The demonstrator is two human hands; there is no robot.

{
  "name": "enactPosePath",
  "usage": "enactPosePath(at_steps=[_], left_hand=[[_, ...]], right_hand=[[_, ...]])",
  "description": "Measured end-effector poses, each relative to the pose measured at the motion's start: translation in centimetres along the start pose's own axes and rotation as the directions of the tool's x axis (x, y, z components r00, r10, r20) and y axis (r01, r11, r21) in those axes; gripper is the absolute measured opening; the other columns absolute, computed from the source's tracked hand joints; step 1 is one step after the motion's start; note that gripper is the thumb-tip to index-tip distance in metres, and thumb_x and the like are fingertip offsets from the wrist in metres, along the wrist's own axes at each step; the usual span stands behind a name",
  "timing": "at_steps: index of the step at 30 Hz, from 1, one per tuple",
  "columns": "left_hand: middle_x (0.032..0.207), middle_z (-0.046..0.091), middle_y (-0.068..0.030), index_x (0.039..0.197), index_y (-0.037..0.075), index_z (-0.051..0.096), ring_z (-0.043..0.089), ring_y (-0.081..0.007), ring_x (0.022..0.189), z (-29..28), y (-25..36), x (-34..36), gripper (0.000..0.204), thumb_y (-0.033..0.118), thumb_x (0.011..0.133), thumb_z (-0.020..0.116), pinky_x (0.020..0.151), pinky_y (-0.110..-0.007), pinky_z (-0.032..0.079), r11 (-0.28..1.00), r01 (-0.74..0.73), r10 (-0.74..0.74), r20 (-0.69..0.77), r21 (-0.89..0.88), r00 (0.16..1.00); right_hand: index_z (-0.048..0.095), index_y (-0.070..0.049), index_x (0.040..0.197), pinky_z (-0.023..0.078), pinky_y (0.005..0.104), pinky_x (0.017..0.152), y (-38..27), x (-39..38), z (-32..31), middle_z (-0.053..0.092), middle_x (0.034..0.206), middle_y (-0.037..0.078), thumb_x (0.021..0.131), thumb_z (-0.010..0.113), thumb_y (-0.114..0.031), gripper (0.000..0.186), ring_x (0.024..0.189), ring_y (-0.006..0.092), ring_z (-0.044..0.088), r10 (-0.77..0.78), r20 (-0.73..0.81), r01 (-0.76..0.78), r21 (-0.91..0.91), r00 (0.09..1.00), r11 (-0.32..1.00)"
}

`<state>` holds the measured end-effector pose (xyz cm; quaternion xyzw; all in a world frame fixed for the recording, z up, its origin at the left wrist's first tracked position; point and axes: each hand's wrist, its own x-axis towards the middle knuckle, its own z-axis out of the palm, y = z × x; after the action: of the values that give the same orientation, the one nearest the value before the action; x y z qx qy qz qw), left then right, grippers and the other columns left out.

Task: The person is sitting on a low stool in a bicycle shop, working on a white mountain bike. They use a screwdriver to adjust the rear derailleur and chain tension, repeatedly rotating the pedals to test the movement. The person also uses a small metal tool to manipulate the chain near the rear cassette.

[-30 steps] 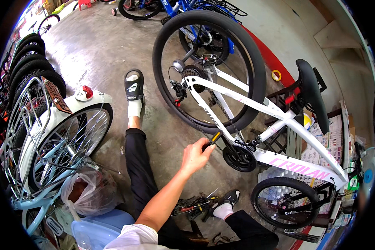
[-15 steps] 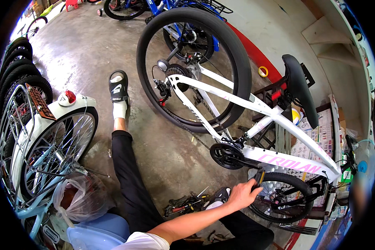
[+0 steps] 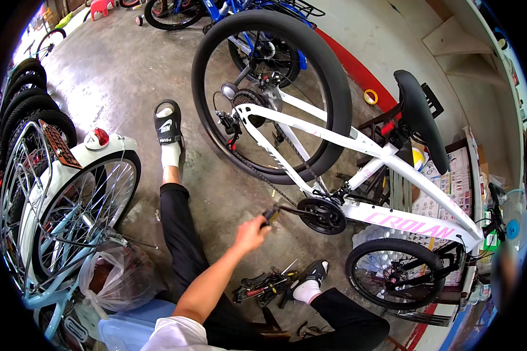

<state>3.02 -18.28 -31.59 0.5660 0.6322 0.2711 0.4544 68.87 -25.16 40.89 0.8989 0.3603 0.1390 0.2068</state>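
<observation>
My left hand (image 3: 252, 235) is closed around a black pedal (image 3: 270, 214) at the end of a crank arm. The crank arm points left from the black chainring (image 3: 322, 215) of a white bicycle (image 3: 386, 217) with pink lettering. The chain (image 3: 257, 179) runs from the chainring to the rear sprockets (image 3: 250, 104) and derailleur (image 3: 228, 123). The bicycle's rear wheel (image 3: 341, 123) stands at the top middle, its front wheel (image 3: 357, 275) at the lower right, and its black saddle (image 3: 418, 120) at the right. My right hand is not in view.
Loose hand tools (image 3: 263, 285) lie on the floor beside my right foot. A light-blue bicycle (image 3: 55, 298) with a white rear fender, a plastic bag (image 3: 120, 281) and a blue plastic tub (image 3: 126, 330) stand at my left. Several tyres (image 3: 32, 108) line the far left; blue bicycles (image 3: 216, 11) stand behind.
My left hand has swung the pedal leftward, from right of the chainring to its left side, turning the crank. The bicycle frame stays in about the same place.
</observation>
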Motion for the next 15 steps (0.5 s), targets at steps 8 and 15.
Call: enactPosePath(at_steps=[8, 15], left_hand=[[0.083, 0.073, -0.0182, 0.103, 0.006, 0.066, 0.072, -0.0418, 0.075, -5.9, 18.3, -0.4, 0.030, 0.035, 0.097, 0.068, 0.066, -0.052, 0.055, 0.941, -0.237, 0.133, -0.381, -0.240, 0.915], [0.075, 0.068, -0.0242, 0.102, 0.002, 0.053, 0.069, -0.0463, 0.070, 6.9, 25.4, -6.8, 0.032, 0.032, 0.102, 0.063, 0.060, -0.055, 0.053, 0.822, -0.336, 0.357, -0.044, -0.459, 0.933]], right_hand=[[0.062, 0.001, 0.123, 0.051, 0.0444, 0.090, 0.8, 0.6, 0.3, 0.067, 0.109, 0.019, 0.102, 0.056, -0.045, 0.051, 0.104, 0.0294, 0.064, -0.002, -0.029, 0.003, 0.041, 1.000, 0.999], [0.063, 0.002, 0.118, 0.051, 0.0431, 0.088, 1.0, 0.2, 0.3, 0.066, 0.103, 0.018, 0.102, 0.057, -0.041, 0.046, 0.099, 0.0280, 0.064, 0.003, -0.051, -0.001, 0.055, 0.999, 0.998]])
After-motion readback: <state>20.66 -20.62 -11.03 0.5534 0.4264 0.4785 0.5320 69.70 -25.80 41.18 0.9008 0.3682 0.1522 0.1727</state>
